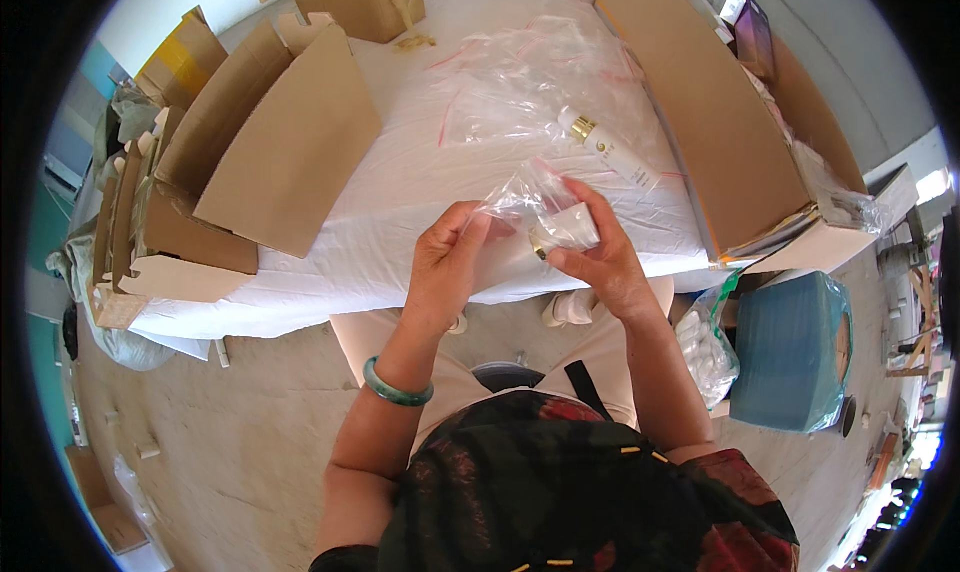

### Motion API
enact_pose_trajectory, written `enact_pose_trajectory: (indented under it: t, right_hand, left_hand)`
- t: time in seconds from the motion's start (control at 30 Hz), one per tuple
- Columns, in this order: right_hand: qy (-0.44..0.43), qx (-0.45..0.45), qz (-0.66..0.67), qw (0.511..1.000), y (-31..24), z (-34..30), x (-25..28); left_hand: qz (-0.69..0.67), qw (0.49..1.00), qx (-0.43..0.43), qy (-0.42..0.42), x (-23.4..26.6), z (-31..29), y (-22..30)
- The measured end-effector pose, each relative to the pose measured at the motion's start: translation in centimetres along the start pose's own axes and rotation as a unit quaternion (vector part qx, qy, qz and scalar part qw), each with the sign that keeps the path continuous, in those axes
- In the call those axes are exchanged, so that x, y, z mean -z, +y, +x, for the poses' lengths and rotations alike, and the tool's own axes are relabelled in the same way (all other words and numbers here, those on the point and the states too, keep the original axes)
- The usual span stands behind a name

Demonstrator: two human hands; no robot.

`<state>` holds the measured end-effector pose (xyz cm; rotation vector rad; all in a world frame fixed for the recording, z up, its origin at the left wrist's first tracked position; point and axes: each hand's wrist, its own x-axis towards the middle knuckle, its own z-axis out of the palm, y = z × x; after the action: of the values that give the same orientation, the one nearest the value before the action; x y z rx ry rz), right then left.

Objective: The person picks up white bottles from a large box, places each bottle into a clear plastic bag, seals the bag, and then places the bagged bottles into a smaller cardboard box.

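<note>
— Two hands meet just off the near edge of the table point(330, 272), over its white cover. What packaging lies around them?

— Brown cardboard flaps point(290, 142) stand along the left edge, and a long cardboard panel point(705, 112) leans along the right edge. A cardboard box point(360, 0) sits at the far edge. Clear plastic bags point(520, 82) with red zip strips lie heaped toward the far right of the tabletop, and a white tube with a gold collar point(605, 147) rests at their near side.

— And the hands?

— The left hand point(447, 267), a green bangle point(396, 385) on its wrist, has its fingers curled and pinches the mouth of a small clear bag point(525, 200). The right hand point(600, 252) is partly closed around a small white bottle point(567, 227) with a gold band, which sits inside the bag's lower end.

— Anything beside the table?

— A blue wrapped bundle point(790, 347) stands on the floor below the right corner.
</note>
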<state>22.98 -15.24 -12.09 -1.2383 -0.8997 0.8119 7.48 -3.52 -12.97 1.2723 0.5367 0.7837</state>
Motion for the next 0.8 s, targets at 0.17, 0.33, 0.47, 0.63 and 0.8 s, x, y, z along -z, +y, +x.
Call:
enact_pose_trajectory:
  t: [0.17,0.33,0.47,0.63,0.8]
  right_hand:
    - [-0.01,-0.08,0.064,0.995,-0.1,-0.2,0.5]
    - [0.011,-0.075,0.063,0.995,-0.5,-0.3,1.0]
    - [0.021,-0.065,0.07,0.995,-0.7,-0.2,0.6]
    - [0.019,-0.072,0.067,0.995,-0.9,-0.2,0.8]
    - [0.026,-0.052,-0.005,0.998,-1.4,0.7,1.0]
  left_hand:
    - [-0.008,1.0,0.015,-0.009,0.7,0.0,-0.1]
    - [0.074,0.995,-0.059,-0.022,2.9,0.5,0.1]
    - [0.063,0.997,-0.047,-0.028,3.2,0.2,-0.3]
    - [0.086,0.996,0.007,-0.004,4.6,-0.1,-0.9]
    - [0.069,0.995,0.037,-0.057,5.0,-0.7,-0.1]
